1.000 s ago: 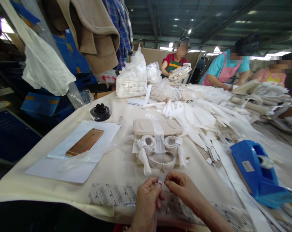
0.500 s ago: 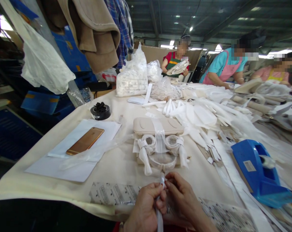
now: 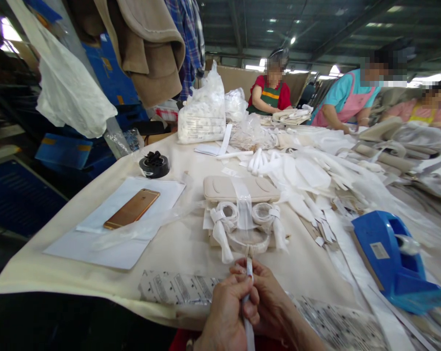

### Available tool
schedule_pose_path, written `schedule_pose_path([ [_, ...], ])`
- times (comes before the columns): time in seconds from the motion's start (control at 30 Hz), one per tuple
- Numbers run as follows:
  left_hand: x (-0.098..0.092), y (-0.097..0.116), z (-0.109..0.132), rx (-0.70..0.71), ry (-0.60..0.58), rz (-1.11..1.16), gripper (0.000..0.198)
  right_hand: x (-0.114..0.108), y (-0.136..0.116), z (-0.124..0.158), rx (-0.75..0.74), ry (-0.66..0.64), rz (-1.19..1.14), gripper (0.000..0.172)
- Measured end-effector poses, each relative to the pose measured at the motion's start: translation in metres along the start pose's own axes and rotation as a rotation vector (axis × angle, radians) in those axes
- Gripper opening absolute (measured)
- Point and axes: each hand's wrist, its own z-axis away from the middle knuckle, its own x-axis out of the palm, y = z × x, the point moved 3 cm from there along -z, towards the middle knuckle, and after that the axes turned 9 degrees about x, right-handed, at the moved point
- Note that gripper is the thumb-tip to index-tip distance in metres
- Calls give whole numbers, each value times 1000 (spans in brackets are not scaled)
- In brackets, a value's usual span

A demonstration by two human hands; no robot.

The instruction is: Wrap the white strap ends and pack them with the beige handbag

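Observation:
A narrow strap wrapped in white film (image 3: pixel 249 336) runs toward me from a beige handbag (image 3: pixel 220 190) at the table's near middle. My left hand (image 3: pixel 229 304) is closed round the strap, thumb on top. Just beyond it, my right hand (image 3: pixel 266 287) pinches the same strap from the right and from underneath; part of its fingers is hidden behind the strap and my left hand. Clear wrapping crosses the bag's middle, and two film-wrapped coils (image 3: pixel 225 214) lie at its front. A wrapped loop (image 3: pixel 255 248) curves between them.
A phone (image 3: pixel 132 208) lies on white papers (image 3: pixel 106 253) at left, near a black tape roll (image 3: pixel 154 165). On the right stands a blue tape dispenser (image 3: pixel 384 253). White strips (image 3: pixel 304 170) and a stuffed plastic bag (image 3: pixel 201 117) lie farther back. Co-workers stand across the table.
My right hand has moved left and in under the strap, closer to my left hand. Across the table, a co-worker has lowered a beige bundle onto the tabletop. The view has shifted slightly.

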Motion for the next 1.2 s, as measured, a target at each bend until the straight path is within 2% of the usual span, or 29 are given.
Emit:
schedule_pose_path([
  [0.13,-2,-3,-3,159,-43,-118,26,-6,3,0,-17,-29,81,35],
  [0.23,-5,-5,-3,289,-20,-180,28,-15,0,10,-102,42,189,31],
  [0.33,-8,-7,-4,388,-6,-197,37,-21,-9,25,-218,131,337,32],
  [0.47,-12,-11,-11,404,-10,-268,49,-16,-24,42,-358,246,477,39],
  [0.63,-16,-9,-11,473,-38,-412,51,-6,-27,49,-433,259,602,37],
  [0.77,-20,-9,-9,530,-53,-527,51,-7,-28,50,-479,336,640,40],
  [0.87,-23,-10,-9,574,-52,-610,51,-8,-24,46,-385,310,616,39],
  [1.0,-25,-10,-10,608,-44,-685,48,-4,-13,39,-158,144,366,32],
  [1.1,-25,-12,-12,626,-47,-672,47,3,-8,35,-44,27,188,29],
  [1.2,-27,-14,-14,638,-47,-624,50,8,-9,34,13,-36,133,26],
])
